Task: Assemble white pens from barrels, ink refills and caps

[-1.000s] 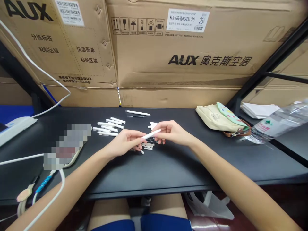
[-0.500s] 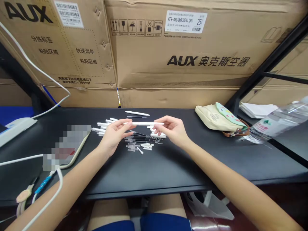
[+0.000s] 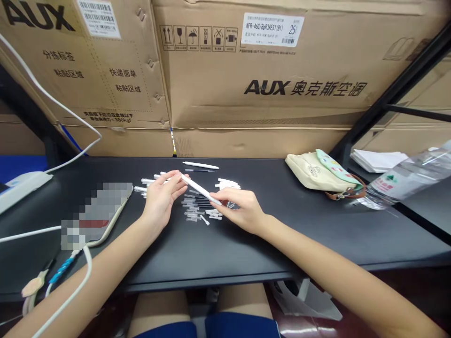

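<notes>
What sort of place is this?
Probably a makeshift work spot in a storeroom: AUX air-conditioner cartons stand stacked behind a black bench, with white pen parts laid out on it.

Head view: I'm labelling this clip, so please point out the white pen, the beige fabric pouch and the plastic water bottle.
White pen (image 3: 199,189), head view, middle of its barrel.
Beige fabric pouch (image 3: 308,173), head view, front of its body.
Plastic water bottle (image 3: 416,164), head view, clear body above the label.

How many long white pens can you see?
2. One white pen runs between the left hand and right hand; another white pen lies at the far edge of the black table. Hands may hide more.
</notes>
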Tool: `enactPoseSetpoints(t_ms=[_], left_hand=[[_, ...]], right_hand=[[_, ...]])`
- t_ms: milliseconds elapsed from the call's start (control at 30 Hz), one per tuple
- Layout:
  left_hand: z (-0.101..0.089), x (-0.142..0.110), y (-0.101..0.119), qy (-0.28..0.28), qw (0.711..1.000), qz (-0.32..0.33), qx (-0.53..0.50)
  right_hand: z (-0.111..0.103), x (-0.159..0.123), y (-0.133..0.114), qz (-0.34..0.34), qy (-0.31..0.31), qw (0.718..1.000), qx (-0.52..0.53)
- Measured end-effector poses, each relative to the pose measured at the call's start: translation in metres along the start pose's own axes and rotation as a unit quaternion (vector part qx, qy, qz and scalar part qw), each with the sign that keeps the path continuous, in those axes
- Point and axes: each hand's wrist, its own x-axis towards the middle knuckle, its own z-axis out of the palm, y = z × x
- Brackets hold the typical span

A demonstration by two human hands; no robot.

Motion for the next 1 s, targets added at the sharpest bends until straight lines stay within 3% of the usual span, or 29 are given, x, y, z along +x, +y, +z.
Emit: enactPoseSetpoints(t_ms=[300,633,1000], left_hand=[[-0.0007,0.0012,-0.0002,-0.003,1.0,0.005,-0.005],[-0.0007,0.0017,-0.0018,-0.006,1.0,0.01,-0.011],[-0.0021,0.0056,-0.0039,-0.013,1.0,0.02,-0.002]], right_hand=[[-0.0008,0.0004,-0.0012,-0.002,-0.008,1.0,-0.003],[0.0002,0.0009,0.0022,-0.094,0.026,0.995,-0.012],[-0.0001,0.0005,0.0005,-0.059,0.029,0.998,-0.006]])
